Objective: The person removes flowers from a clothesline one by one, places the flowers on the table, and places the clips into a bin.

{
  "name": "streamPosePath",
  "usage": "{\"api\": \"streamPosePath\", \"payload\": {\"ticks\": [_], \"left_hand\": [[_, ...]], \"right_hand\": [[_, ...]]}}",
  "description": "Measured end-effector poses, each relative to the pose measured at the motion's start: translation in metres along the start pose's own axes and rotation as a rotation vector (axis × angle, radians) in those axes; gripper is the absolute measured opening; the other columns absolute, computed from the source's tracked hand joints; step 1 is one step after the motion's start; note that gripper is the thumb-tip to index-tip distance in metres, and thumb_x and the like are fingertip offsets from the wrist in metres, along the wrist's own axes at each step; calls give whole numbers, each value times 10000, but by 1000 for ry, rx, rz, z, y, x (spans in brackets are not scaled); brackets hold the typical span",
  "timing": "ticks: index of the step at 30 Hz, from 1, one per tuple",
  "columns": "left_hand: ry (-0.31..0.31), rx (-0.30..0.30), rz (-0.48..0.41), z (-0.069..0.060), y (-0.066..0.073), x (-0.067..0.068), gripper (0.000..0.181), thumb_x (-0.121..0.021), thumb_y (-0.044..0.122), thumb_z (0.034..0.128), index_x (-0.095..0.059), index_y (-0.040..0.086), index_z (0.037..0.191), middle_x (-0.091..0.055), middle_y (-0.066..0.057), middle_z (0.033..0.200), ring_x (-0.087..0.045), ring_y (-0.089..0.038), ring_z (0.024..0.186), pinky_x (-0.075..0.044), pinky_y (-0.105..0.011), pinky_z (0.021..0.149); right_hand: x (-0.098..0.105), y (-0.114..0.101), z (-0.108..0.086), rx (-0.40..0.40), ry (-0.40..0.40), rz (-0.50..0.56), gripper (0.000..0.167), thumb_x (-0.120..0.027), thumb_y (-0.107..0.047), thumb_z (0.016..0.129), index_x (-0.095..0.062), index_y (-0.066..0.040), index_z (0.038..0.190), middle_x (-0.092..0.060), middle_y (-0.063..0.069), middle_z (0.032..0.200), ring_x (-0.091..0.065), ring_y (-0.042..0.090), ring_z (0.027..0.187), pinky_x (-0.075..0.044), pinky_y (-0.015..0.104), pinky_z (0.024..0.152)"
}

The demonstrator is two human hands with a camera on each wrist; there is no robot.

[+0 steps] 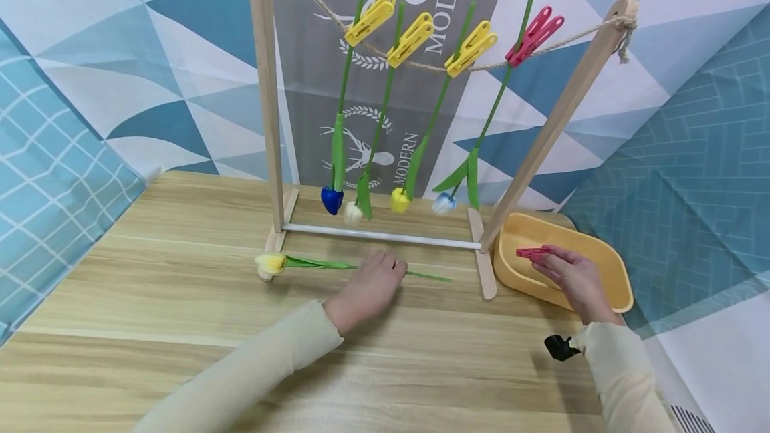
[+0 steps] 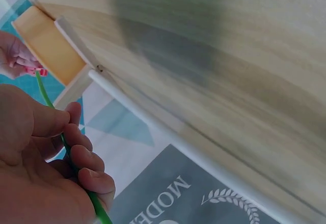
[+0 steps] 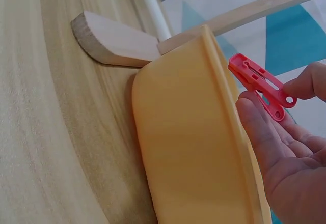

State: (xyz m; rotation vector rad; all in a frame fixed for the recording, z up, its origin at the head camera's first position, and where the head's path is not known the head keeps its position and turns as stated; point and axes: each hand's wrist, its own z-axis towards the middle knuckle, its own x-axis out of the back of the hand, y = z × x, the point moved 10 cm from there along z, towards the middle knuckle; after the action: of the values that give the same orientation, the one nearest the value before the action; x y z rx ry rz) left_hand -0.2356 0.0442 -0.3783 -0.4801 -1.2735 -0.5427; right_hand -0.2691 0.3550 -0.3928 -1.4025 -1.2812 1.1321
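- Pink clothespin (image 3: 258, 83): smooth plastic — slightly glossy
- Held stem (image 2: 43, 89): smooth, plastic-looking
- Tub (image 3: 183, 132): smooth, matt plastic
- Posts (image 1: 267, 99): matt, bare wood
- Cord (image 1: 428, 67): rough, fibrous twine
- Tabletop (image 1: 433, 366): wood-grained — smooth
- Backdrop (image 1: 204, 19): creased cloth

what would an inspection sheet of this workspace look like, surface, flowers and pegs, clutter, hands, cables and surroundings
Surface: wood-grain tabletop
Job's things: four hanging flowers, heads down, pegged to a rope on a wooden stand by three yellow pegs and one red peg; a loose yellow flower is low at the table
Clutter: nothing seen
Hands: left hand holds the loose flower's stem; right hand holds a second red peg by the orange tub
Cables: nothing seen
Surroundings: blue-and-white patterned backdrop
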Motion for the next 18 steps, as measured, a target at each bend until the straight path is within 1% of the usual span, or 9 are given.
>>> {"api": "streamPosePath", "payload": {"ticks": [3,5,10,18], "left_hand": [[-20,11,-22,2,0,-5,164,-515,24,895,-582,85,1032,-563,-47,907,-472,-181,811,-397,-294,682],[-23,17,-35,3,-1,-8,162,-511,21,897,-580,84,1029,-560,-51,908,-471,-185,814,-392,-295,678],[-19,32,-40,5,-2,-13,158,-510,-12,875,-572,82,987,-538,-53,888,-462,-191,802,-381,-294,662],[-26,51,-49,8,-4,-24,139,-513,15,890,-582,82,990,-542,-64,898,-493,-214,838,-387,-305,662]], "right_hand": [[0,4,3,-25,3,-71,651,-587,-163,920,-244,120,1396,-668,-118,929,-676,36,888,-521,222,818],[0,6,4,-38,7,-92,706,-589,-172,920,-189,131,1417,-661,-131,924,-673,27,889,-517,223,825],[-1,8,8,-57,13,-141,691,-573,-170,930,-190,123,1425,-663,-147,900,-670,22,894,-513,217,833],[-3,11,15,-67,19,-243,655,-577,-194,929,-256,121,1404,-638,-149,901,-669,34,912,-508,241,844]]}}
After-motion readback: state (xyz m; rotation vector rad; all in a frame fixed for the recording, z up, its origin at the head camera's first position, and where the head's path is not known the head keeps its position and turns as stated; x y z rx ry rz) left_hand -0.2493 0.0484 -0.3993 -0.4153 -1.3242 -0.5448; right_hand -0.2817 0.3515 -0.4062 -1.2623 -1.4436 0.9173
